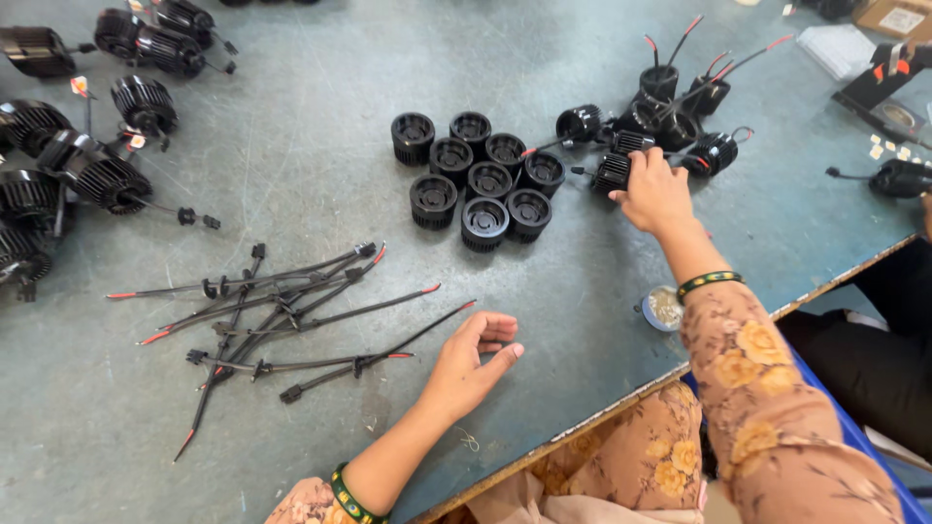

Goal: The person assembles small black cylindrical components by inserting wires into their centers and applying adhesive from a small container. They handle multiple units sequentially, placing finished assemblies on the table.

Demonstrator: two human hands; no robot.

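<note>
My right hand reaches out to the right part of the table and closes on a black finned housing at the edge of a pile of wired housings. My left hand rests on the grey-blue table near the front edge, fingers loosely curled and holding nothing. Just left of it lies a loose bundle of black cables with red tips. A cluster of several empty black round housings stands in the middle of the table, between the two hands.
Finished finned lamp bodies with leads crowd the far left. A small round tin sits by the front table edge under my right forearm. At the right edge are a black tool, a clear packet and another person's dark clothing.
</note>
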